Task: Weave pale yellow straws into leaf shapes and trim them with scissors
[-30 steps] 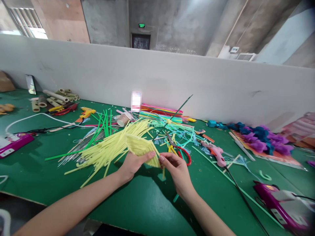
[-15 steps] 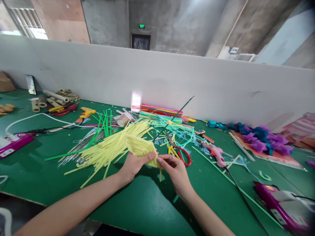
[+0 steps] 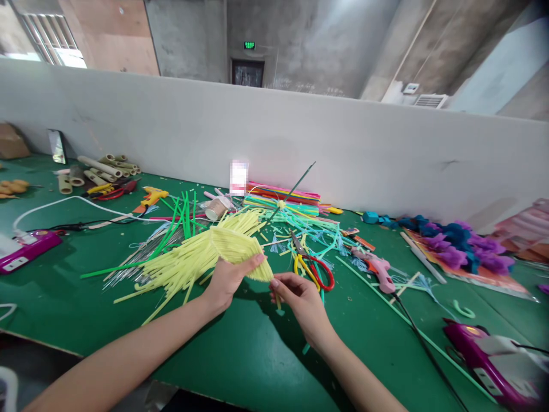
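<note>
My left hand (image 3: 225,283) grips a ribbed, petal-shaped piece of yellow pipe cleaners (image 3: 235,247) between thumb and fingers, holding it above the table. At its lower right tip, my right hand (image 3: 295,297) pinches a yellow pipe cleaner end (image 3: 278,300) that hangs down. Behind the piece lies a heap of loose yellow pipe cleaners (image 3: 171,266). Scissors (image 3: 311,266) with red and yellow handles rest just beyond my right hand. A dark green stem with a yellow knot (image 3: 281,204) slants up behind the petal piece.
A pink glue gun (image 3: 380,272) lies to the right, a yellow glue gun (image 3: 153,196) at the back left. Purple power strips (image 3: 32,252) sit at both sides with cables. Purple and blue fluffy pieces (image 3: 454,246) lie far right. A white partition (image 3: 343,149) borders the back.
The petal piece has tilted and shifted slightly left and down with my left hand. My right fingers have slid down to its tip. The green stem appears further left.
</note>
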Tool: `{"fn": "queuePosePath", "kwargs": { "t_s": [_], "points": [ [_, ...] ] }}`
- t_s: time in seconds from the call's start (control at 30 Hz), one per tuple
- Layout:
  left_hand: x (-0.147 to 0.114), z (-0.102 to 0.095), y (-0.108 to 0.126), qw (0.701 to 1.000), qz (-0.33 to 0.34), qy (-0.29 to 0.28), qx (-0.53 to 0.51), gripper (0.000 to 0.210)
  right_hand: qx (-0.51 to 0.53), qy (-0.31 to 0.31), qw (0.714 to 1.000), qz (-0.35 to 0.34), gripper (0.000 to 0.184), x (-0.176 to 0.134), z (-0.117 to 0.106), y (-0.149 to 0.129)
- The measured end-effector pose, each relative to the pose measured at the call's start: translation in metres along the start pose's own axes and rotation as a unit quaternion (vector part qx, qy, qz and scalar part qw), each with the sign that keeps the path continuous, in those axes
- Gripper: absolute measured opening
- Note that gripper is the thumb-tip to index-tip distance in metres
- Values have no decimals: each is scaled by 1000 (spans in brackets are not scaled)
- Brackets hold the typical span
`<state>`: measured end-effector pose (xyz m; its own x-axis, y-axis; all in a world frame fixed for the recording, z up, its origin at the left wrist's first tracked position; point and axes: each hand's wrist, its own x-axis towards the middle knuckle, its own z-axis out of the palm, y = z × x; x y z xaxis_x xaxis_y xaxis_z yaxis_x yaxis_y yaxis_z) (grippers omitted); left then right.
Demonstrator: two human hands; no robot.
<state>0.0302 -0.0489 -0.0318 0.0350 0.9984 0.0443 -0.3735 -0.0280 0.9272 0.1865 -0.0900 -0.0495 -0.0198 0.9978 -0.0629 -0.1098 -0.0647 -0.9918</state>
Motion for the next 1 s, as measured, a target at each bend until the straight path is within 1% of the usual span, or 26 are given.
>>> {"fn": "queuePosePath", "kwargs": {
  "t_s": [0.23,0.3,0.37,0.47,0.53,0.6,0.67,0.73,0.8,0.83,0.87,0.93,0.97,1.0],
  "points": [
    [-3,-2,3,996,29,4,82,32,-16,7,1000,17,32,-1,1,-1],
    [-4,-2,3,992,46,6,121,29,-19,11,999,24,32,-1,1,-3],
    [-5,-2,5,984,72,-8,162,23,-16,12,999,38,32,-2,2,-4],
    [-10,-1,10,971,102,-60,206,12,-5,11,998,60,31,-2,3,-5],
    [-12,-2,14,957,127,-100,241,9,4,8,998,69,30,-3,3,-5],
    [-14,-4,16,928,174,-144,297,10,10,4,997,72,29,-2,2,-4],
    [-16,-7,15,900,226,-176,330,11,15,0,997,71,30,-2,1,-2],
    [-16,-8,13,889,253,-201,325,12,19,-3,997,71,30,-1,0,1],
    [-16,-8,12,894,251,-207,309,11,19,-5,997,73,30,0,-1,2],
    [-15,-8,11,901,236,-204,302,11,19,-6,997,73,30,0,-1,2],
    [-14,-7,11,916,210,-186,287,9,20,-8,997,72,30,-1,-1,2],
    [-10,-5,10,951,142,-126,242,8,31,-13,997,68,30,-1,-1,-1],
    [-6,-4,10,974,105,-63,192,12,43,-17,997,67,31,-2,-1,-3],
    [-3,-4,9,979,91,-41,176,17,56,-24,996,69,32,-2,0,-4]
  ]
}}
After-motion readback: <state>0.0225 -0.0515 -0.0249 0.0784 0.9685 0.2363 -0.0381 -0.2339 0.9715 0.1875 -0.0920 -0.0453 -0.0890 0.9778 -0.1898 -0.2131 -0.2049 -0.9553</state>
